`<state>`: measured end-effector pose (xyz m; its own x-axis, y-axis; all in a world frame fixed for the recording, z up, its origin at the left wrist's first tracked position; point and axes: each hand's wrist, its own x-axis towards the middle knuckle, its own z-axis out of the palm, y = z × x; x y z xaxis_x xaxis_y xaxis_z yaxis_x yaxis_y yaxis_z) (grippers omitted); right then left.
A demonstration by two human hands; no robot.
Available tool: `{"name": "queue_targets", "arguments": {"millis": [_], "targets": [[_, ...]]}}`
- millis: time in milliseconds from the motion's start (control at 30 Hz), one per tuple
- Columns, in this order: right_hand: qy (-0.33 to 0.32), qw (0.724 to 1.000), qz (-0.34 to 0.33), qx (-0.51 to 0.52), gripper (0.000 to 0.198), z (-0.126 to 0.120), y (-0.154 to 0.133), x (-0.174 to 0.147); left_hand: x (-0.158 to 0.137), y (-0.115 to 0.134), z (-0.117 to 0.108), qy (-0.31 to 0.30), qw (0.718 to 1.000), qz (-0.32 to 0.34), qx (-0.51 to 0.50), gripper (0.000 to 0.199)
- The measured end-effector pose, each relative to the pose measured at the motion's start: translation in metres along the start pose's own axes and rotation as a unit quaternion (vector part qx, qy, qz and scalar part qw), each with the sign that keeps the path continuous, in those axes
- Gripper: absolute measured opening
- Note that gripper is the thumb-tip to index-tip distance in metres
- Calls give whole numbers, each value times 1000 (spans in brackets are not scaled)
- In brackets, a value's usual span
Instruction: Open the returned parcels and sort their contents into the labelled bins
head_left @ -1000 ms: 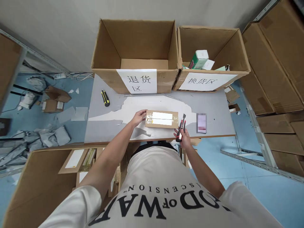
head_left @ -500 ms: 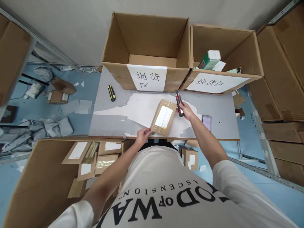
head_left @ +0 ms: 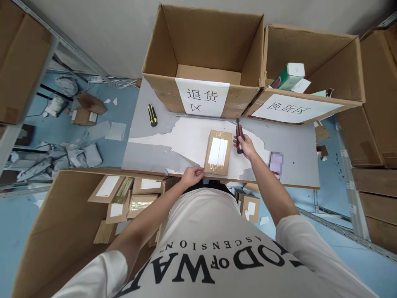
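Both hands work a flat rectangular cardboard parcel (head_left: pixel 218 152) lying lengthwise near the front edge of the grey table (head_left: pixel 149 145). At its near corner, the left hand (head_left: pixel 191 175) pinches the glossy tape. Beside its far right corner, the right hand (head_left: pixel 246 145) is clenched round a slim red-and-black utility knife (head_left: pixel 238 135). White label on top.
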<state>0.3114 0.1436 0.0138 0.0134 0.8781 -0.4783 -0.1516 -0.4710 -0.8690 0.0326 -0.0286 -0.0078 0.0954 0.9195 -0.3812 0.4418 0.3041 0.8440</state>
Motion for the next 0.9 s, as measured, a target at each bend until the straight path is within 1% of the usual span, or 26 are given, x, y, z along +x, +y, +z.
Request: {"name": "queue_targets", "arguments": {"millis": [67,100,133,167,200,267,333,367,433,500,600,667,800,900], "targets": [[41,999,-19,26,36,-13,13,-29,16,2,-20,-32,998,1,48,35],[55,998,-21,38,37,-20,22,-48,29,4,-31,-30,998,2,61,35],[58,997,-16,49,39,-26,31,-69,45,9,-42,-10,998,-3,66,34],[54,997,-3,61,39,-31,41,-91,64,15,-53,23,998,-3,56,35],[49,996,15,75,40,-34,51,-114,84,23,-62,48,998,-1,32,37],[33,991,58,119,40,-34,69,-155,126,42,-75,53,998,9,-30,45],[21,980,94,173,40,-26,83,-184,163,60,-79,32,994,4,-102,51],[14,973,109,201,40,-20,88,-192,178,68,-79,18,991,-1,-130,52],[3,959,131,251,40,-5,95,-200,199,78,-74,-20,986,-11,-162,48],[1,948,139,287,40,8,100,-198,209,81,-66,-48,984,-26,-167,41],[26,940,128,315,40,24,104,-190,211,76,-54,-67,983,-54,-160,29],[47,940,120,317,41,30,107,-186,209,72,-48,-73,979,-61,-179,28],[60,950,111,287,39,29,108,-184,204,71,-43,-76,970,-46,-227,32],[67,960,91,254,37,16,103,-179,194,74,-48,-58,974,-31,-215,36]]}}
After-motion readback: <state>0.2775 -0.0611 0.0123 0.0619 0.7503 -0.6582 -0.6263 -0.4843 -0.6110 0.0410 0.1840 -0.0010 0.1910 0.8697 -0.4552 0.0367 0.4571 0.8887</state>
